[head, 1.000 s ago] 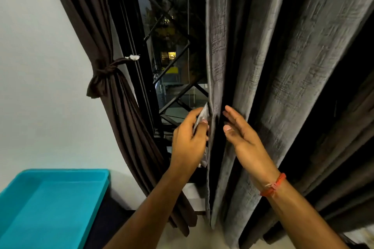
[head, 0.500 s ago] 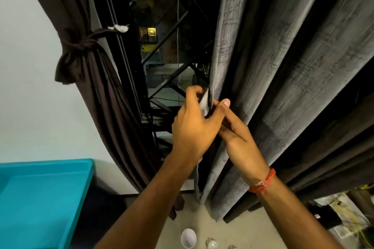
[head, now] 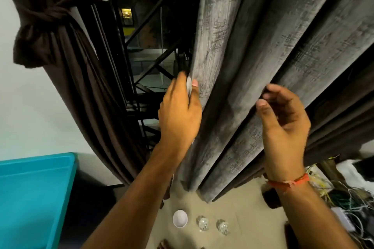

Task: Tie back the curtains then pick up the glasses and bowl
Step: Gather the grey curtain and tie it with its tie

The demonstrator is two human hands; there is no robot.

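Left hand (head: 179, 115) pinches the near edge of the grey curtain (head: 242, 66), grip clamped on the fabric. Right hand (head: 283, 125) sits further right on the same curtain, fingers curled around a fold; cannot tell if that grip is closed. Brown curtain (head: 66, 70) far left, tied back. White bowl (head: 180, 218) and two glasses (head: 203, 223) on the floor below.

Grey curtain (head: 253, 66) cut off at the top and right edges, left hand (head: 180, 115) fingertips hidden behind its leading fold, two glasses (head: 212, 225) on the floor too small to make out, teal bin (head: 34, 198) cropped by the left and bottom edges.
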